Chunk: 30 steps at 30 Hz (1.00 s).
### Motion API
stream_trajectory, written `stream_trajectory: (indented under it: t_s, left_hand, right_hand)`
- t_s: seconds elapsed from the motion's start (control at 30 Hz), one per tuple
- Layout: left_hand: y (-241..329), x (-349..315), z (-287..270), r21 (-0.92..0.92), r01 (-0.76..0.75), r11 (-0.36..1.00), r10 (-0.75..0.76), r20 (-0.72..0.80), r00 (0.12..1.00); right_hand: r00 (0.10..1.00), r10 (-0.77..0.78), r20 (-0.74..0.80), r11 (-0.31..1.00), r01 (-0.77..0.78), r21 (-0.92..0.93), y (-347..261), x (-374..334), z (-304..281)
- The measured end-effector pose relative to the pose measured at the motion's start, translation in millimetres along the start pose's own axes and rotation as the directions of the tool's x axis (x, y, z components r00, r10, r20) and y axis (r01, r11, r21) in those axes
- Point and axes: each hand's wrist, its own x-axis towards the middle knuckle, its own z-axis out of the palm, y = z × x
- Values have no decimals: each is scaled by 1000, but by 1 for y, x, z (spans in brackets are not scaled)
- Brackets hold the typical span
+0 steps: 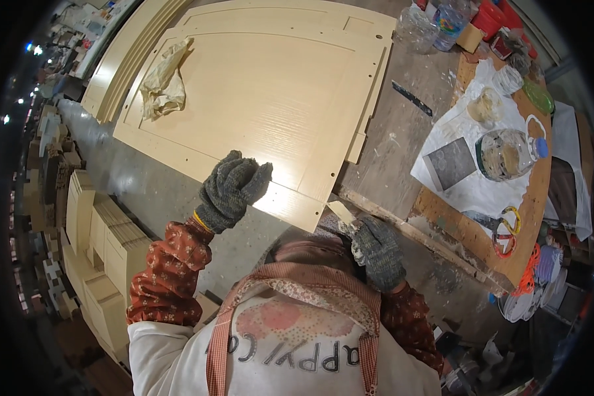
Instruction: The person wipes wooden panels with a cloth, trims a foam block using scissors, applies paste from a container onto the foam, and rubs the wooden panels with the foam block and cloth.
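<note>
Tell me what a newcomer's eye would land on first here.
Probably the large cream panel across the upper middle, with a crumpled cloth on its left part. Then the gray-gloved left hand at its near edge and, off to the right, a blue-capped clear jug.

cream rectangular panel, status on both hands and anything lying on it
Left grey-gloved hand at near edge of cream rectangular panel, contact unclear. Right grey-gloved hand holding small flat cream piece. Crumpled beige cloth lying on panel.

Grey floor (148, 195), small bright lights (37, 50)
</note>
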Motion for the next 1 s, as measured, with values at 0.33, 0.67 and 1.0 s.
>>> stream_trajectory:
  t_s: [0.33, 0.67, 1.0]
  left_hand:
    - [-4, 0, 11, 82, -33, 996, 44, -134, 990]
    - [0, 2, 3, 45, -7, 999, 11, -91, 996]
    - [3, -16, -12, 88, -51, 995, 64, -151, 986]
  right_hand:
    - [866, 447, 223, 811, -498, 308, -22, 14, -16]
    - [997, -71, 40, 975, 78, -208, -11, 24, -5]
    - [888, 396, -235, 917, -393, 64, -2, 49, -45]
